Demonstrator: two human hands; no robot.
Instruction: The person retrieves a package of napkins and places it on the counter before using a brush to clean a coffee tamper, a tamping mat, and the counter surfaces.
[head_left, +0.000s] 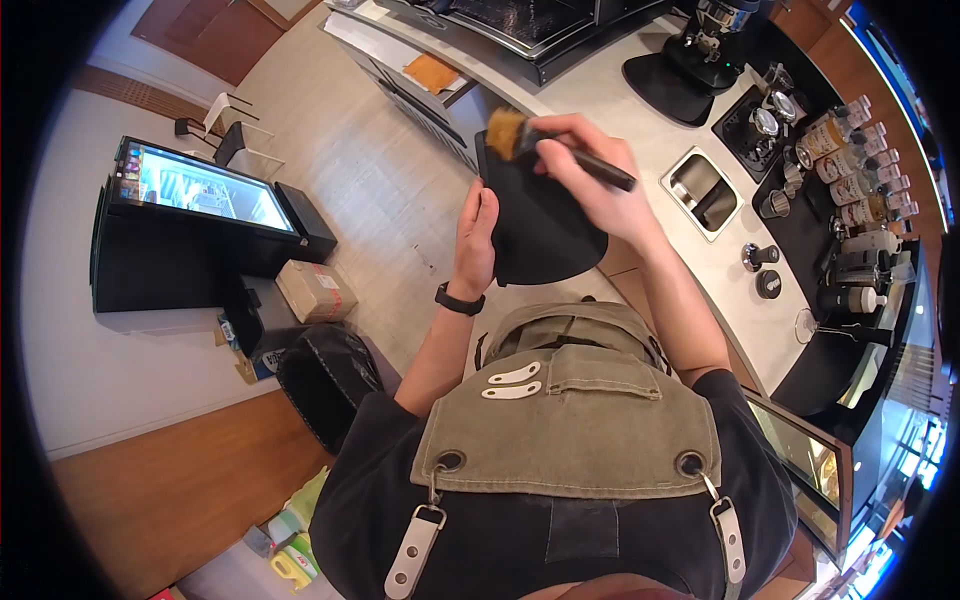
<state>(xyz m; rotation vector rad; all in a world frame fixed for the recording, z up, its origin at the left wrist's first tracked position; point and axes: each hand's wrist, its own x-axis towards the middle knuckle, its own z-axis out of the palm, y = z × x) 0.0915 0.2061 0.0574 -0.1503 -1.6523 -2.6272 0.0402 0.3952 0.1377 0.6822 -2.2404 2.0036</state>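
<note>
In my right hand [598,175] is a brush with tan bristles [507,133] and a black handle [603,170]. Its bristles are at the upper end of a dark, smooth piece [545,230] with a rounded lower edge, whose exact kind I cannot make out. Along the left side of that piece, my left hand [476,238] supports it, thumb up and fingers partly hidden. The dark piece is held in front of my olive apron [570,420], off the counter. A black band [460,299] circles my left wrist.
To the right runs a pale counter [640,110] with a small sink [703,192], a coffee grinder [705,50], tampers [767,282] and several bottles [855,160]. On the left stand a lit display fridge [110,250], a cardboard box [315,291] and a bin lined in black [325,385].
</note>
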